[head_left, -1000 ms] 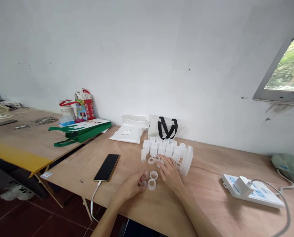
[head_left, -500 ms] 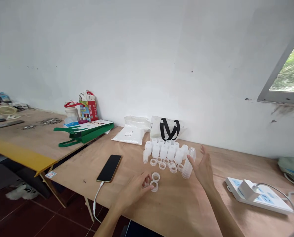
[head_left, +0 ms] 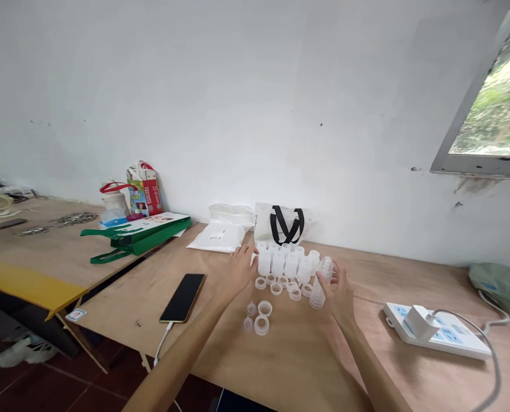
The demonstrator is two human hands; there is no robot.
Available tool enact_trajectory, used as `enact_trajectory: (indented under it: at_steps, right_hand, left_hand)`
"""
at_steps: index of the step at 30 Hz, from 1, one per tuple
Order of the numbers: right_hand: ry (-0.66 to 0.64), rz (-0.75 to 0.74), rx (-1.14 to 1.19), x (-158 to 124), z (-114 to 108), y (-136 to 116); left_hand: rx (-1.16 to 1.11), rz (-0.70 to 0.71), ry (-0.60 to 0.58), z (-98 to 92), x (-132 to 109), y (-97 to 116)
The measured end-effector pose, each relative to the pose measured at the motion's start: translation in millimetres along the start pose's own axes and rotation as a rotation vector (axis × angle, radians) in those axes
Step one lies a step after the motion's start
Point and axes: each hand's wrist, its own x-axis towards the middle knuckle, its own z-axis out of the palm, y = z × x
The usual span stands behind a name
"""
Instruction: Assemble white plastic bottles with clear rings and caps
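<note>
My left hand (head_left: 238,269) reaches forward to the left end of a cluster of small white plastic bottles (head_left: 285,260), its fingers curled at a short stack there that they hide. My right hand (head_left: 336,289) wraps around a leaning stack of clear plastic cups (head_left: 321,280) at the cluster's right end. A row of white rings (head_left: 281,283) lies in front of the bottles. Closer to me, three small clear pieces (head_left: 257,317) sit loose on the wooden table (head_left: 281,355).
A black phone (head_left: 182,297) on a white cable lies at the left. White bags (head_left: 220,234) and a bag with black handles (head_left: 285,223) stand against the wall. A white power strip (head_left: 435,332) with a charger lies at the right. A green bag (head_left: 139,234) rests on the neighbouring table.
My left hand left the loose clear pieces near me and moved forward to the bottles' left end. My right hand closed around the stack of clear cups.
</note>
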Motion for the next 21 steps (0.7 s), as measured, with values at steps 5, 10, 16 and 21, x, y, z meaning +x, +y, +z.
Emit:
enact_trajectory:
  at_steps: [5,10,16,21]
  right_hand:
    - [0.031,-0.031,0.070,-6,1,8]
    - [0.045,-0.061,0.090,-8,0,14]
    - [0.052,-0.084,0.097,-8,-1,19]
    - [0.058,-0.081,0.097,-8,-3,18]
  left_hand:
    - [0.112,-0.119,-0.082,14.2,59,-8]
    - [0.157,-0.190,-0.240,25.2,89,-1]
    - [0.187,-0.243,-0.410,28.6,107,-4]
    - [0.171,-0.282,-0.517,26.3,113,-23]
